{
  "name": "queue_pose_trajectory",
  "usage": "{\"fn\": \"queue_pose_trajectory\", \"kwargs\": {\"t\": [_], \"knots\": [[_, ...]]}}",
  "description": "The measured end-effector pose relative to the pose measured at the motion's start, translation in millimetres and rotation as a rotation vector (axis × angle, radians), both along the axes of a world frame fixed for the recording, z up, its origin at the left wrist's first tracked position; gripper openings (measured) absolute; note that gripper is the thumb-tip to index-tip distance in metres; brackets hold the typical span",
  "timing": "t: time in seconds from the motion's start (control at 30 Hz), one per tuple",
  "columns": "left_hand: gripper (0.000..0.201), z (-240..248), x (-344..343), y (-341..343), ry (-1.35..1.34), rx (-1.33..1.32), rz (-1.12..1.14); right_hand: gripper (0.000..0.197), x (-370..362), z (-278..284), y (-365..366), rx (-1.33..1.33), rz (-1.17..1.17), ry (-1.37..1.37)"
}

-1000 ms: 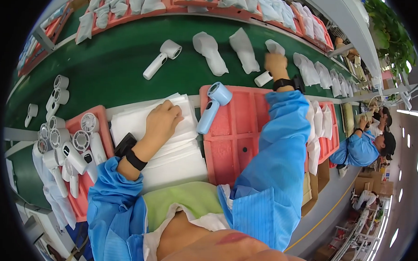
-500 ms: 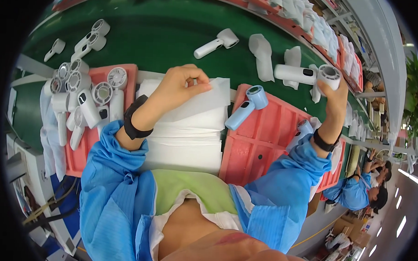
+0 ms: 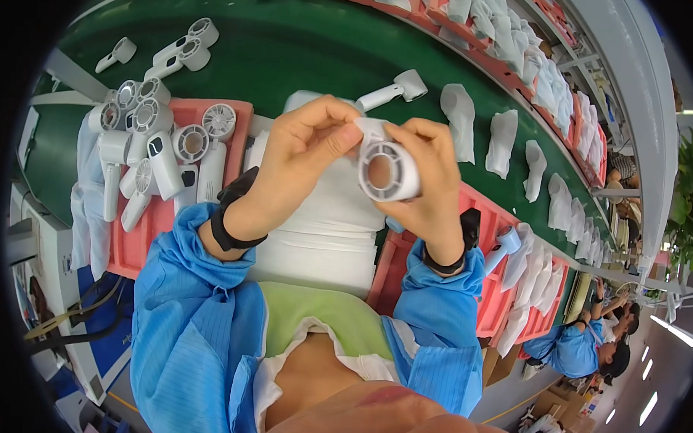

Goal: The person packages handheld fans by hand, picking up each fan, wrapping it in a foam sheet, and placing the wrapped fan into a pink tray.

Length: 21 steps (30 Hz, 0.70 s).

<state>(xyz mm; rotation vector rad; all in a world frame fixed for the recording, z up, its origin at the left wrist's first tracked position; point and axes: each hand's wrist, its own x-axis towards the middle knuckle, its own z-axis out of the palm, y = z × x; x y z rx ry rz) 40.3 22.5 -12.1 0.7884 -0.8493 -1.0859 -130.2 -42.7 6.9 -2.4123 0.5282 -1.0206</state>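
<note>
White sheets (image 3: 315,253) lie stacked nearest, presumably for reach. Above, the right hand (image 3: 430,172) grasps a white fan (image 3: 403,182) by its head, apparently steadying it; the left hand (image 3: 307,139) meets its other end, grip undetermined. Beyond, wrapped items (image 3: 458,120) line the desk (image 3: 291,43).

A long green work surface (image 3: 291,54) runs from left to right. On its left part lie a single white handheld fan (image 3: 123,50) and, to the right of it, a pair of white fans (image 3: 193,54) close together. Near the middle lies another white fan (image 3: 412,85); farther right, white pouches (image 3: 502,144) lie apart, then closer together toward the right end
</note>
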Motion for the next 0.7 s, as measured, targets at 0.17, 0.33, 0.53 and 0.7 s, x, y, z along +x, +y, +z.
{"fn": "queue_pose_trajectory", "kwargs": {"t": [0.17, 0.33, 0.53, 0.7], "knots": [[0.005, -7.5, 4.6, -3.9, 0.102, 0.017, -0.089, 0.073, 17.0, -22.3, 5.9, -0.146, -0.148, 0.07], [0.015, -21.4, -8.4, -2.1, -0.786, -0.346, 0.222, 0.073, 15.1, -26.8, -4.1, -0.175, -0.27, 0.096], [0.036, -30.5, -32.7, 1.0, -0.997, -0.377, 0.286, 0.081, 5.7, -38.7, -16.8, -0.201, -0.335, 0.073], [0.041, -12.0, -21.6, -6.5, -1.045, -0.142, 0.268, 0.074, 11.1, -41.9, -7.9, 0.402, -0.224, -0.196]]}}
